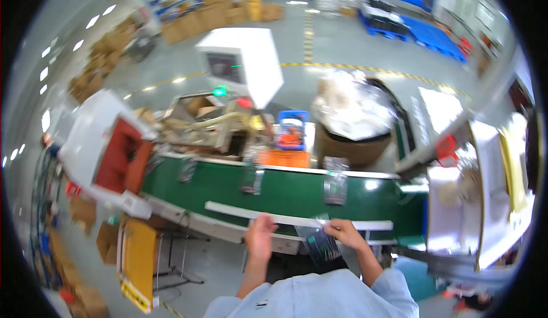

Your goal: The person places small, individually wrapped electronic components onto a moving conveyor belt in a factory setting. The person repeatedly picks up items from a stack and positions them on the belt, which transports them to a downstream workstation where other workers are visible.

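My right hand (345,232) pinches the top edge of a clear plastic bag (321,246) with a dark, flat item inside, which hangs close to my body. To its left, my left hand (261,238) is raised with its fingers stretched out and holds nothing. Both hands are at the near edge of a green conveyor belt (291,191), beside a white strip (228,209) that runs along it. On the belt lie several clear bagged packages: one package (335,182) at the right, another package (251,174) in the middle, and a smaller package (186,169) further left.
At the belt's left end stands a white machine with a reddish curtain (121,157). Beyond the belt are a blue bin (291,130), a white boxy machine (245,61) and a large carton with clear plastic (355,147). A yellow panel (137,264) stands at the lower left.
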A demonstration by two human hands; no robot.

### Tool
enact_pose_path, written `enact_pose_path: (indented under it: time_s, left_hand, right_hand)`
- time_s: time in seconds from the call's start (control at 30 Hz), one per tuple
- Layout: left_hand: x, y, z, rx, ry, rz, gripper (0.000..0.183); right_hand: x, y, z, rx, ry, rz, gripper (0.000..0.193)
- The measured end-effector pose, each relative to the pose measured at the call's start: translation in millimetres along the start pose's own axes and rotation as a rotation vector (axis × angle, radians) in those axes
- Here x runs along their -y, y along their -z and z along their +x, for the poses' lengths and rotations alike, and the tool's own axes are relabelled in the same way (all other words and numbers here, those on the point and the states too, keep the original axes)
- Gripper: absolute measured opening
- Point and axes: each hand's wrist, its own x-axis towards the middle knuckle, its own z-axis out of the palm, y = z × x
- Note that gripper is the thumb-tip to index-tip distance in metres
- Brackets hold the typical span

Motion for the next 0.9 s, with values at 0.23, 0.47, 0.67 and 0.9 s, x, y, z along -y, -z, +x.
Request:
enact_pose_path:
  time_s: [0.23, 0.47, 0.67, 0.9]
  left_hand:
    - [4.8, 20.2, -15.6, -0.042, 0.174, 0.243, 0.015]
    - [58.7, 24.5, -42.5, -0.102, 0.573, -0.026, 0.014]
    - [64.3, 24.6, -61.4, -0.172, 0.661, -0.234, 0.014]
    - [60.9, 63.9, -72.6, -0.131, 0.606, -0.423, 0.016]
  right_hand:
    - [-55.2, 157.9, -23.1, -0.947, -0.014, -0.135, 0.021]
    - [-154.1, 239.4, 14.9, -1.090, -0.091, -0.366, 0.023]
    - [-183.9, 187.0, 80.1, -1.151, -0.182, -0.637, 0.024]
    - [-158.0, 136.7, 110.5, -1.142, -0.410, -0.580, 0.026]
